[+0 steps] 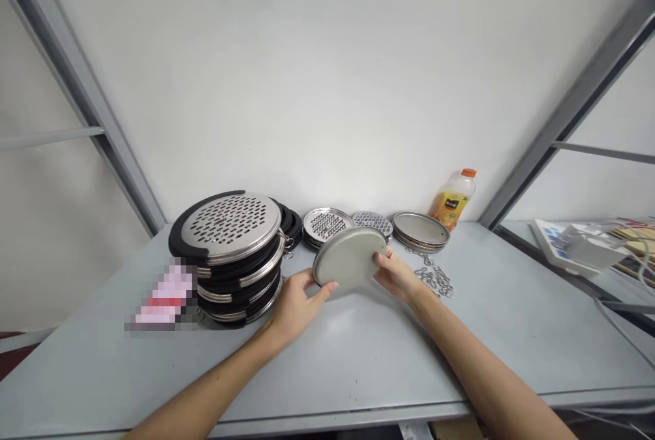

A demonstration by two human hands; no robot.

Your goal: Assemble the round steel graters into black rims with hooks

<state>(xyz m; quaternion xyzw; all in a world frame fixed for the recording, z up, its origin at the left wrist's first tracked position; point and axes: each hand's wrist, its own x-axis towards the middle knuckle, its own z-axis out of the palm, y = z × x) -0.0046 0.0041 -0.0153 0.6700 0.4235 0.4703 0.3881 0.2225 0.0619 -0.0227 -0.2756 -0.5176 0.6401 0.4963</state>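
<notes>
Both my hands hold a plain round metal disc (349, 258) tilted up above the grey table (358, 351). My left hand (295, 303) grips its lower left edge, fingers closed round the rim. My right hand (396, 274) pinches its right edge. To the left stands a stack of round perforated metal plates with black rims (228, 256). Behind the disc lie smaller perforated discs (327, 224), another perforated pile (372, 222) and a pile of plain metal discs (420, 230).
A juice bottle with an orange cap (454, 198) stands by the wall at the back right. A heap of metal chain (434, 276) lies right of my right hand. A blurred pink patch (164, 297) sits left of the stack. Papers and a white box (588, 245) lie on the neighbouring shelf.
</notes>
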